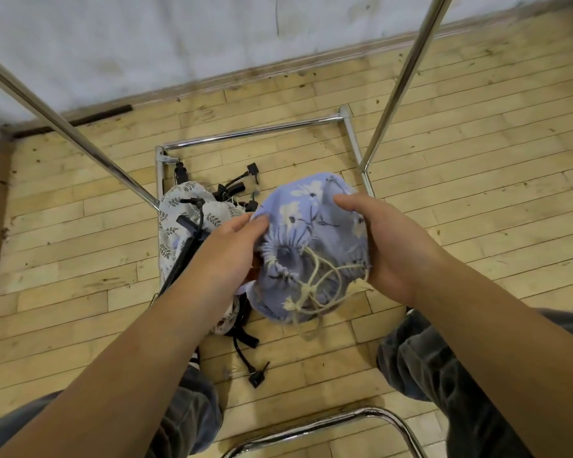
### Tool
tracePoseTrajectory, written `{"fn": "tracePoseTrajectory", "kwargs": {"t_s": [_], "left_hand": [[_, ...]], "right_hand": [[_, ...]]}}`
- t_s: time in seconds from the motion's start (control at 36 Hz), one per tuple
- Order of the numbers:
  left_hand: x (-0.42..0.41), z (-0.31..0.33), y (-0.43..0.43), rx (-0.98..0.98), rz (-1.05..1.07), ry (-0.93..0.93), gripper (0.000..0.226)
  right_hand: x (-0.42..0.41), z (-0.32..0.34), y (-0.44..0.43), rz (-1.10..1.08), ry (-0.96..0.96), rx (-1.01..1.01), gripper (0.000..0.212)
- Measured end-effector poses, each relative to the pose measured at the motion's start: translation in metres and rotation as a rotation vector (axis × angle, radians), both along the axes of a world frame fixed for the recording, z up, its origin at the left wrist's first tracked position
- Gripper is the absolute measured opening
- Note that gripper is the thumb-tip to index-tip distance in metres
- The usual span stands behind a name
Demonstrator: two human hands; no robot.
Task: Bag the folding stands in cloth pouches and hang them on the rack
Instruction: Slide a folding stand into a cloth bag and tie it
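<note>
A blue floral cloth pouch (311, 246) is held above the floor between both hands, its gathered mouth and knotted beige drawstring (315, 285) facing me. My left hand (229, 256) grips the pouch's left edge with the thumb on top. My right hand (377, 246) grips its right side, fingers curled over the cloth. What is inside the pouch is hidden. On the floor to the left lies a white leaf-print pouch (179, 219) with black folding stands (192, 239) across and around it.
The chrome rack's base frame (252, 132) rests on the wooden floor, with its slanted poles rising at left (63, 127) and right (401, 84). A curved chrome tube (328, 424) is at the bottom. More black stand parts (252, 368) lie between my knees.
</note>
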State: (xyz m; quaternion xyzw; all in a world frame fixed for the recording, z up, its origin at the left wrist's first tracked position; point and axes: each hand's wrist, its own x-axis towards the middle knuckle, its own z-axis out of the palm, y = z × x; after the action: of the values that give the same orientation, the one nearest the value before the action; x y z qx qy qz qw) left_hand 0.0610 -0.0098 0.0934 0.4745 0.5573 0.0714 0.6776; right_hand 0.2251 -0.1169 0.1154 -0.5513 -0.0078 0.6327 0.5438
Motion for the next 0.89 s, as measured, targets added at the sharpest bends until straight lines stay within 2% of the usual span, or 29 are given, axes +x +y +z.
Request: {"fn": "tracePoseTrajectory", "kwargs": {"t_s": [0.08, 0.19, 0.22, 0.31, 0.39, 0.47, 0.58, 0.72, 0.81, 0.89], "left_hand": [[-0.001, 0.003, -0.001, 0.077, -0.059, 0.018, 0.022], [-0.003, 0.006, -0.008, 0.325, -0.333, 0.074, 0.034], [-0.002, 0.008, -0.011, 0.367, -0.373, 0.076, 0.039], [-0.003, 0.004, -0.016, 0.48, -0.44, 0.101, 0.077], [-0.005, 0.003, -0.02, 0.601, -0.504, 0.031, 0.086], [-0.005, 0.004, -0.02, 0.672, -0.614, -0.025, 0.072], [-0.006, 0.0, -0.02, 0.805, -0.759, 0.043, 0.052], [-0.008, -0.007, -0.018, 0.922, -0.766, 0.186, 0.044], [-0.007, -0.006, -0.014, 0.944, -0.693, 0.21, 0.035], [-0.005, -0.004, -0.013, 0.883, -0.638, 0.178, 0.024]], "right_hand": [[-0.002, -0.002, 0.002, -0.008, -0.007, -0.009, 0.029], [-0.003, -0.007, 0.002, 0.047, -0.002, -0.025, 0.037], [-0.003, -0.008, 0.002, 0.053, 0.004, -0.025, 0.038], [-0.004, -0.009, 0.001, 0.074, 0.011, -0.016, 0.039], [-0.004, -0.009, 0.001, 0.075, 0.012, 0.003, 0.039], [-0.003, -0.008, 0.001, 0.086, 0.045, 0.048, 0.042], [-0.003, -0.011, 0.002, 0.135, 0.089, 0.105, 0.052], [0.0, -0.018, 0.002, 0.156, 0.135, 0.159, 0.057], [0.0, -0.019, 0.002, 0.149, 0.194, 0.188, 0.045], [-0.001, -0.019, 0.001, 0.143, 0.188, 0.203, 0.039]]}}
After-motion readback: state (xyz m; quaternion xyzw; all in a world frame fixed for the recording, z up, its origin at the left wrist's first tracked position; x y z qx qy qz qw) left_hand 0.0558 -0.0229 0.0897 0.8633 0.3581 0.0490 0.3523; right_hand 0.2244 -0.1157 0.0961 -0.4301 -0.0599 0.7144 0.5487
